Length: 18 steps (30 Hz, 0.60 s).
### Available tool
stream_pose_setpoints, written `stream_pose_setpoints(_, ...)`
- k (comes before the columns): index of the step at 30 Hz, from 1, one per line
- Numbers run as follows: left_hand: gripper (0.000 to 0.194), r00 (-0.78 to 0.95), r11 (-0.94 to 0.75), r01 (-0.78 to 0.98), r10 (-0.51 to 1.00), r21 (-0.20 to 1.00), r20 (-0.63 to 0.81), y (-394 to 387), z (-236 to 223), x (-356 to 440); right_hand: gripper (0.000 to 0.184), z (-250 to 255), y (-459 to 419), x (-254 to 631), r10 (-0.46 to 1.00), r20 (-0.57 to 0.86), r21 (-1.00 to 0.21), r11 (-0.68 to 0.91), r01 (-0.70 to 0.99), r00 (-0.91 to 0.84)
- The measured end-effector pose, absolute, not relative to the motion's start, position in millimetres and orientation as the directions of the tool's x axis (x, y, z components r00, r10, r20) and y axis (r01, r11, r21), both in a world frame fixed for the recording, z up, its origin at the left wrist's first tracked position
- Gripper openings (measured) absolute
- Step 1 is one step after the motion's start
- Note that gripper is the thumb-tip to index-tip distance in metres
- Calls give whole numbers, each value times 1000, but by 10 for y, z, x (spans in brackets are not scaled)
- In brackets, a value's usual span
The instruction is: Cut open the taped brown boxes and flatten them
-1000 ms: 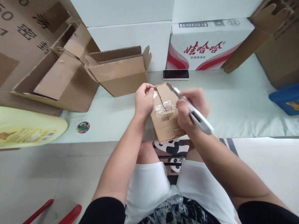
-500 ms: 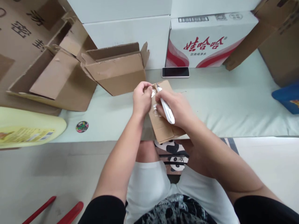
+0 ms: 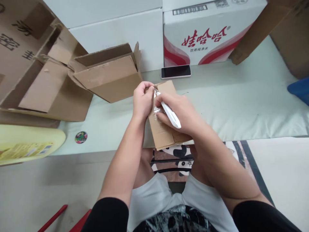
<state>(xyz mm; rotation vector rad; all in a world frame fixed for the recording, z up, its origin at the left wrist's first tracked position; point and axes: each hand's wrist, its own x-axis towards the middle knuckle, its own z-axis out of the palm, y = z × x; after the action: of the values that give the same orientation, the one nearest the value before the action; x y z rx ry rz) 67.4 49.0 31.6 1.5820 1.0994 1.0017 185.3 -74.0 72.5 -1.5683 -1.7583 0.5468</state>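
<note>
Right hand (image 3: 180, 108): it pinches the white cutter (image 3: 172, 115) between thumb and fingers, slanting over the small box (image 3: 161, 134).
Left hand (image 3: 143, 100): it is curled at the far left edge of this box, thumb and finger closed on it, as it seems to me.
Small box: it lies flat at the near edge of the counter (image 3: 231, 106), before my knees; the phone (image 3: 175, 72) is near, behind it.
Clear tape (image 3: 157, 110): shiny pieces remain on the top, partly under my right hand.
Cutting: I judge it is in progress at the far end; how much is cut, I cannot tell.
Flaps: the visible parts lie down, so opening is, I think, left to do.
Cutter tip: hidden or too small between my two hands.
Open box (image 3: 108, 79): its bottom inside is not visible.
Yellow bottle (image 3: 31, 140): cut off at left.
</note>
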Motion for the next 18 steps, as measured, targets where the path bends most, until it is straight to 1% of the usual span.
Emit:
stream_pose_setpoints(2,12,254,-203,157,954,967,159,480,297,613,15,731,-764,1908,966,257,-782,207,588,1)
stream_pose_setpoints(5,5,196,-263,40,948,964,251,460,257,448,14,713,-801,1967,922,355,-860,257,441,156)
stream_pose_setpoints(6,5,172,-259,-26,950,965,260,459,246,393,14,699,-809,1978,899,383,-868,272,414,213)
stream_pose_setpoints(8,17,140,-229,-168,957,959,253,472,239,307,14,659,-819,1989,871,413,-872,293,393,266)
stream_pose_setpoints(10,32,114,-204,-279,963,938,243,499,251,261,16,614,-822,1995,884,402,-877,295,380,241)
stream_pose_setpoints(13,47,81,-202,-334,967,921,242,520,295,258,17,574,-838,2022,915,362,-886,278,370,180)
stream_pose_setpoints(15,49,32,-223,-345,968,912,248,490,329,291,21,594,-872,2044,938,314,-885,233,402,149)
stream_pose_setpoints(18,48,-56,-291,-335,956,896,289,387,382,378,41,694,-966,2034,971,222,-867,155,474,90)
